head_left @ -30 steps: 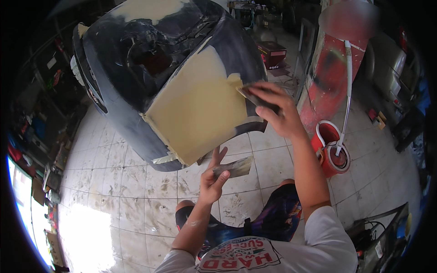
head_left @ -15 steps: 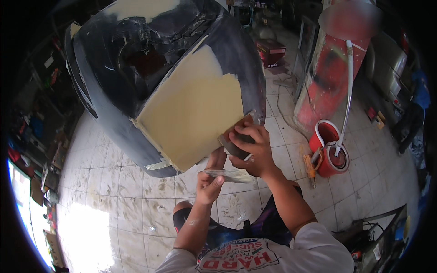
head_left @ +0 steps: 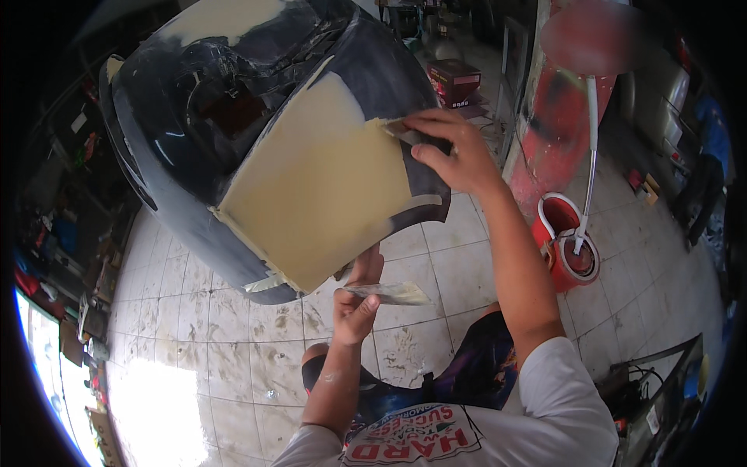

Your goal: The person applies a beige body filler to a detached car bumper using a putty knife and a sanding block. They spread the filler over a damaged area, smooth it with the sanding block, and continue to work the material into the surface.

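A dark car bumper [head_left: 156, 140], patched with pale yellow putty [head_left: 311, 187], fills the upper middle and left. My right hand [head_left: 451, 148] is closed on a flat spreader [head_left: 401, 132], pressed at the upper right edge of the large putty patch. Below the patch's lower edge, my left hand [head_left: 354, 307] grips a flat metal putty knife [head_left: 393, 293] with yellowish putty on it, thumb over the blade and some fingers raised toward the bumper's underside.
A red mop bucket [head_left: 564, 245] with a long white-handled mop [head_left: 592, 124] stands right, beside a paint-stained red post [head_left: 556, 124]. A dark red box [head_left: 455, 82] sits behind. Assorted items line the left wall [head_left: 78, 280]; a black frame [head_left: 654, 366] lies lower right.
Over the last second my right hand swept down to the patch's lower right, then back up to its upper right edge. My left hand dropped slightly leftward. The bumper appears shifted leftward in view.
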{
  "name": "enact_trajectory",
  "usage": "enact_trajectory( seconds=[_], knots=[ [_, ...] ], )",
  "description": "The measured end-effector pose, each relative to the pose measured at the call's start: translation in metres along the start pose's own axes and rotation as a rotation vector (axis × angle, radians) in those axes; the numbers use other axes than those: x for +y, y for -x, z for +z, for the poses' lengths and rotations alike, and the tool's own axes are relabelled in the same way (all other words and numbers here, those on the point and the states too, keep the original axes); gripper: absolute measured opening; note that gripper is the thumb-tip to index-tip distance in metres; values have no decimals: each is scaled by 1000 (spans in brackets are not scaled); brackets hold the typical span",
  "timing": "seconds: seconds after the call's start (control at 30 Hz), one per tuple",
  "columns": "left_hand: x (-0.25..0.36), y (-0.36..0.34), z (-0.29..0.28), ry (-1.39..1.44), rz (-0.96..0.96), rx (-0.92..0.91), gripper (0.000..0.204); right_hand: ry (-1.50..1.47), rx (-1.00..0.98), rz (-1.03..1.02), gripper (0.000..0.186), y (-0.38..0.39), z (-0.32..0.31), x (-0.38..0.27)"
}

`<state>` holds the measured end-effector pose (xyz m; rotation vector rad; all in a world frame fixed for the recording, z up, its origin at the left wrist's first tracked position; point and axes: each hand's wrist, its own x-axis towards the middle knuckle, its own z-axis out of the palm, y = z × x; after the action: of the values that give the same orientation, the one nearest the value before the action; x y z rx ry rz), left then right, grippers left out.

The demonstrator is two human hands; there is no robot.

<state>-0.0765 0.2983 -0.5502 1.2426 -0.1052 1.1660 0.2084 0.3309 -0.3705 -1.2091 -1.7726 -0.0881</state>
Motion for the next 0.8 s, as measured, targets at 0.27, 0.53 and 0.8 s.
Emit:
enact_trajectory(
  seconds=[0.27,0.53,0.8],
  knots=[
    [-2,-4,0,6,42,-43,62,79,160,-36,54,119,60,-19],
    [4,-5,9,47,-66,139,66,-100,196,-30,48,75,3,-23],
    [8,-8,13,65,-21,89,44,8,40,-28,46,-6,2,-6]
  ],
)
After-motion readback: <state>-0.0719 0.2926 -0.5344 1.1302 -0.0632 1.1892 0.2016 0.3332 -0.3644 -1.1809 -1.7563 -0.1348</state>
